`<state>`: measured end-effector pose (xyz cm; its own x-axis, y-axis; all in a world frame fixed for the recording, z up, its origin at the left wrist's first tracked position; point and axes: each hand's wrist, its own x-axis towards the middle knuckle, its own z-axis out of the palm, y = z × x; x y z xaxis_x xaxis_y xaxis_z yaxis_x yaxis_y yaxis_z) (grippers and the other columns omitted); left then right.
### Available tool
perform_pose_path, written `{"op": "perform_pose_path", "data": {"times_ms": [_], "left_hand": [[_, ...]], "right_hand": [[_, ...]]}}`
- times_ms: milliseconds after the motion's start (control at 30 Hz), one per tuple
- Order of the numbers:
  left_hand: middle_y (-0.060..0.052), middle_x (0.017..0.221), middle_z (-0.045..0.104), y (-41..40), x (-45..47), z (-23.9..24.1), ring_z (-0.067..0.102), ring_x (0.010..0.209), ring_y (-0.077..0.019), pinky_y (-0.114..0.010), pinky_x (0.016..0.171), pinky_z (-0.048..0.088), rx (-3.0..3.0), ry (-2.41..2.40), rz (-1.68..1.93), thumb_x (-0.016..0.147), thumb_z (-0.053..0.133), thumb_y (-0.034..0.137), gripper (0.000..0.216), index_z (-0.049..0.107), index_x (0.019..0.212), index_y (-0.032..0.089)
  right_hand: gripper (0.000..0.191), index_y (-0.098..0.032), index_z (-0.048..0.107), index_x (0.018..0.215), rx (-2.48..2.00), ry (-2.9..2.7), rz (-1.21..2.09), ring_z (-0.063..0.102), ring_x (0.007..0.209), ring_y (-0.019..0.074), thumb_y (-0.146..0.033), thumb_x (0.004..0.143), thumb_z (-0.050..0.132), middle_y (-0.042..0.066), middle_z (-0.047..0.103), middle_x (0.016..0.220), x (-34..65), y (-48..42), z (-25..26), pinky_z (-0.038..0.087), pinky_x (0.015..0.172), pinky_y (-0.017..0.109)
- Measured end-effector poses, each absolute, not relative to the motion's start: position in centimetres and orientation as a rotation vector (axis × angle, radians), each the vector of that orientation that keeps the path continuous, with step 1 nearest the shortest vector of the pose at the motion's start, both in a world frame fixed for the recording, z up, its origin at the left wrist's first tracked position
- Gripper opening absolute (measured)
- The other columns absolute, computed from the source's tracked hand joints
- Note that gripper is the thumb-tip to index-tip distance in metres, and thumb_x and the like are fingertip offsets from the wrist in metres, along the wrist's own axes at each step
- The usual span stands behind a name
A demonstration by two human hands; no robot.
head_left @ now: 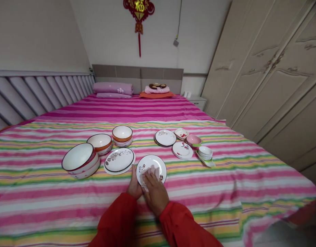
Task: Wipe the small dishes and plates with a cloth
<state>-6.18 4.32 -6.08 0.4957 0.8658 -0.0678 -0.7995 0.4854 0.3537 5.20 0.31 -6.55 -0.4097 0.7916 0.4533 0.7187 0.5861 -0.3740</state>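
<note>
A white plate (156, 164) with a dark rim and brown flower print is in front of me, tilted a little toward me. My left hand (134, 185) grips its left edge, with the fingers partly hidden beneath it. My right hand (155, 192) presses a crumpled white tissue (155, 170) onto the plate's face, fingers bent over it. Just left of the plate lie stacked oval plates (120, 160). Beyond it to the right are a stack of dark-rimmed plates (165, 138) and a stack of small flowered plates (182, 151).
Large stacked bowls (79, 159), an orange-banded bowl (100, 142) and another bowl stack (122, 133) stand at left. At right are square dishes (181, 133), a pink bowl (194, 140) and small white bowls (205, 152). A striped cloth (211, 192) covers the bed. Wardrobes (266, 75) line the right.
</note>
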Motion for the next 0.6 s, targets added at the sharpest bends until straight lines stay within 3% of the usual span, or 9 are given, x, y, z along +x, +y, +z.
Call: {"op": "perform_pose_path", "data": {"times_ms": [167,333,433,600], "left_hand": [[-0.011,0.125,0.058,4.1,-6.0,-5.4,0.047,0.121,-0.0254,-0.046,0.109,0.020,0.287,0.185,1.125,0.082,0.033,0.063,0.066,0.048,0.129,0.019],[-0.007,0.132,0.052,4.7,-5.8,-6.0,0.037,0.129,-0.0208,-0.041,0.112,0.012,0.356,0.080,1.127,0.089,0.026,0.053,0.056,0.038,0.135,0.024],[-0.010,0.132,0.051,4.8,-5.9,-6.6,0.036,0.129,-0.0220,-0.043,0.112,0.011,0.372,0.101,1.086,0.090,0.024,0.050,0.057,0.035,0.137,0.019],[-0.014,0.128,0.054,4.8,-6.1,-6.9,0.040,0.127,-0.0251,-0.046,0.111,0.013,0.365,0.123,1.060,0.088,0.026,0.053,0.062,0.036,0.136,0.015]], "right_hand": [[0.049,-0.018,0.041,0.135,-1.168,-2.270,0.193,0.032,0.131,0.0224,-0.034,0.089,0.045,0.004,0.042,0.139,3.2,3.6,-4.7,0.025,0.108,0.040],[0.047,-0.018,0.037,0.137,-1.315,-2.181,0.054,0.028,0.133,0.0218,-0.030,0.092,0.038,0.006,0.039,0.141,4.2,7.1,-3.4,0.022,0.108,0.042],[0.047,-0.016,0.037,0.137,-1.461,-2.037,0.052,0.029,0.132,0.0237,-0.026,0.091,0.038,0.009,0.040,0.140,5.9,8.2,-3.3,0.026,0.105,0.043],[0.044,-0.012,0.050,0.125,-1.368,-1.641,0.423,0.053,0.109,0.0238,-0.028,0.085,0.044,0.015,0.058,0.118,8.3,7.6,-4.8,0.042,0.093,0.038]]}}
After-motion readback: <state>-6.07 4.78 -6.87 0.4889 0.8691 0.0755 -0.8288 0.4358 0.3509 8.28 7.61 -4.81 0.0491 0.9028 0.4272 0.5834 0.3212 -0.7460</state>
